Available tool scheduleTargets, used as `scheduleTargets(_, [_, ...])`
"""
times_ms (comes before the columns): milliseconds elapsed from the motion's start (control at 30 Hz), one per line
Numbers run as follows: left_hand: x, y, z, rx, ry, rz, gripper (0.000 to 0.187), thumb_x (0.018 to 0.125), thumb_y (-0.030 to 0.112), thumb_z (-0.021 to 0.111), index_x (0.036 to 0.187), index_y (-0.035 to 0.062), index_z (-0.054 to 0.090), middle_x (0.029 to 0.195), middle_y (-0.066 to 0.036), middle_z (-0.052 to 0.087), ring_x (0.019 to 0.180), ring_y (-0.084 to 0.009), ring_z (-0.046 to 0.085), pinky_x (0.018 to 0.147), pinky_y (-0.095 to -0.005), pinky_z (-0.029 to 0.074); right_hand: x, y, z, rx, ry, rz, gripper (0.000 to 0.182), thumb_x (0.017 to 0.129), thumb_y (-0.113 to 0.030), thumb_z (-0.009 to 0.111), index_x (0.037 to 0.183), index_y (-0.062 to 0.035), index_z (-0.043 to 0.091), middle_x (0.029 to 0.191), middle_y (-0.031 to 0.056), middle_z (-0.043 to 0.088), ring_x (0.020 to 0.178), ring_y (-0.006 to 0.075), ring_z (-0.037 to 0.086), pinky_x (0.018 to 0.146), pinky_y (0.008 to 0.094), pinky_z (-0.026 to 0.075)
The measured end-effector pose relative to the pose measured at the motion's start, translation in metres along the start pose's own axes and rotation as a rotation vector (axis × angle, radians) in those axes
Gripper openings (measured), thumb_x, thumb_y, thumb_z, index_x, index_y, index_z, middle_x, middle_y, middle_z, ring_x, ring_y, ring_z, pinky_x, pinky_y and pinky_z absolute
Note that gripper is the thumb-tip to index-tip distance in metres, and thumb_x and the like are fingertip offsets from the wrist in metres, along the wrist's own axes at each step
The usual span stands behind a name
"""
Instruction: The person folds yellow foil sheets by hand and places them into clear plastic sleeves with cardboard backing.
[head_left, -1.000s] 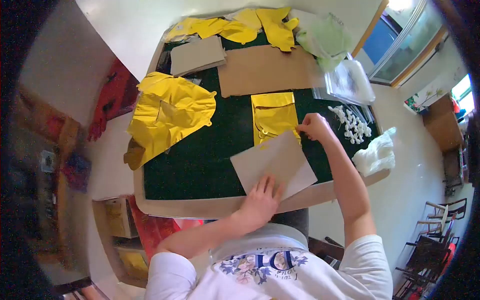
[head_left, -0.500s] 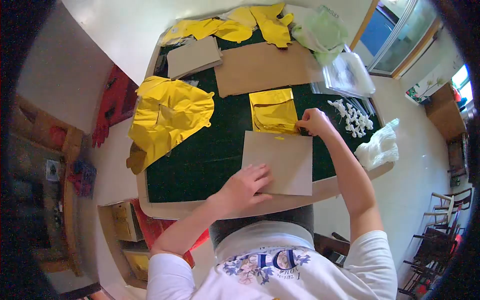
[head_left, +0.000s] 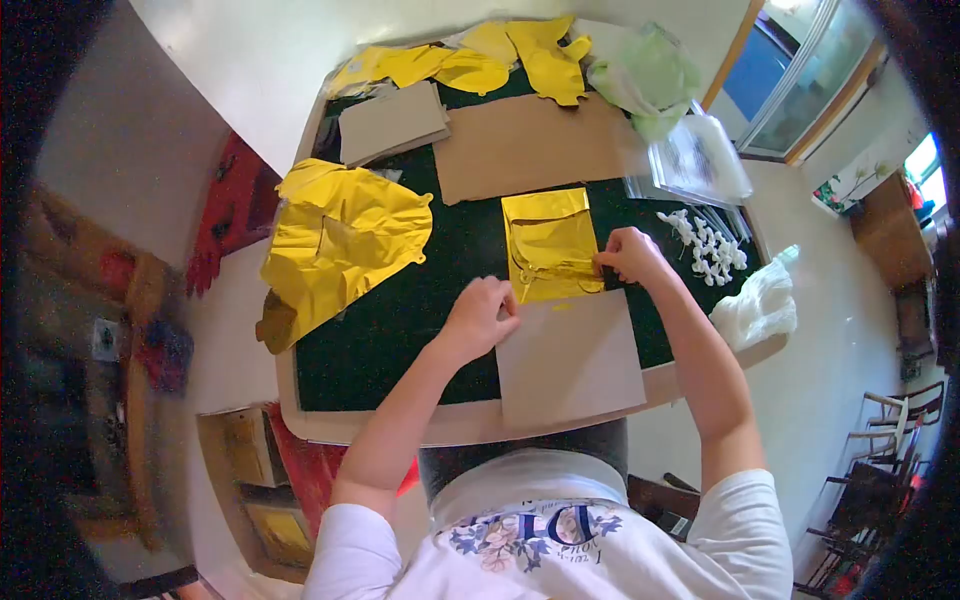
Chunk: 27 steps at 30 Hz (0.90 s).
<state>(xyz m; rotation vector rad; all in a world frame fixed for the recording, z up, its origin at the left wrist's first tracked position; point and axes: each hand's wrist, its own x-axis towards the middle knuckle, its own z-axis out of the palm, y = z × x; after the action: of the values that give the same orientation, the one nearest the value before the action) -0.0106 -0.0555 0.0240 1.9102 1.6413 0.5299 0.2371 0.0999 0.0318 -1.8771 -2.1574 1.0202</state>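
A folded gold foil balloon point(head_left: 550, 235) lies flat on the dark green table top in front of me, its lower part creased. Just below it, a grey cardboard sheet point(head_left: 570, 360) reaches over the table's near edge. My right hand point(head_left: 632, 256) is closed in a pinch on the foil's right edge. At the foil's lower left corner, beside the cardboard's top corner, my left hand point(head_left: 483, 318) is closed with its fingers curled; its fingertips appear to pinch the foil corner.
A larger unfolded gold foil balloon point(head_left: 345, 235) lies left. Behind are stacked grey boards point(head_left: 393, 122), brown cardboard point(head_left: 530, 145), more gold foil point(head_left: 545, 60) and a pale green bag point(head_left: 650, 75). Right are clear plastic packets point(head_left: 700, 160), small white pieces point(head_left: 708, 245) and a white plastic bag point(head_left: 760, 300).
My left hand has left the cardboard and moved up to the foil's lower left corner. The cardboard has slid toward me, uncovering more foil. My right hand stays at the foil's right edge.
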Motion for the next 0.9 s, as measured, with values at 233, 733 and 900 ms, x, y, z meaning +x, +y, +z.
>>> scheduleTargets(233, [-0.015,0.031,0.014,0.277,0.127,-0.018,0.033,0.070,0.032,0.077,0.085,0.0066,0.060,0.088,-0.012,0.058,0.091,-0.0314,0.056,0.078,-0.0419,0.046,0.002,-0.003,-0.002,-0.062,-0.045,-0.031,0.030,0.074,-0.027,0.076,0.074,-0.0028,0.059,0.065,0.0071,0.063,0.051,0.0155,0.062,0.046,0.0286,0.052])
scheduleTargets(733, [0.040,0.025,-0.046,0.272,0.075,0.069,0.051,0.076,0.026,0.070,0.122,0.0068,0.056,0.124,-0.014,0.058,0.109,-0.0326,0.057,0.092,-0.0390,0.046,0.007,0.009,0.005,-0.099,0.007,-0.039,0.021,0.077,-0.024,0.069,0.087,-0.0064,0.069,0.082,0.0147,0.071,0.076,0.0306,0.070,0.071,0.0384,0.055])
scheduleTargets(900, [0.020,0.015,0.057,0.523,0.149,0.396,0.059,0.084,0.045,0.061,0.134,0.0166,0.050,0.143,-0.012,0.043,0.135,-0.0339,0.035,0.108,-0.0552,0.029,-0.003,-0.004,-0.002,-0.031,-0.035,0.009,0.025,0.074,-0.027,0.073,0.080,-0.0037,0.066,0.069,0.0111,0.068,0.064,0.0235,0.069,0.066,0.0370,0.056])
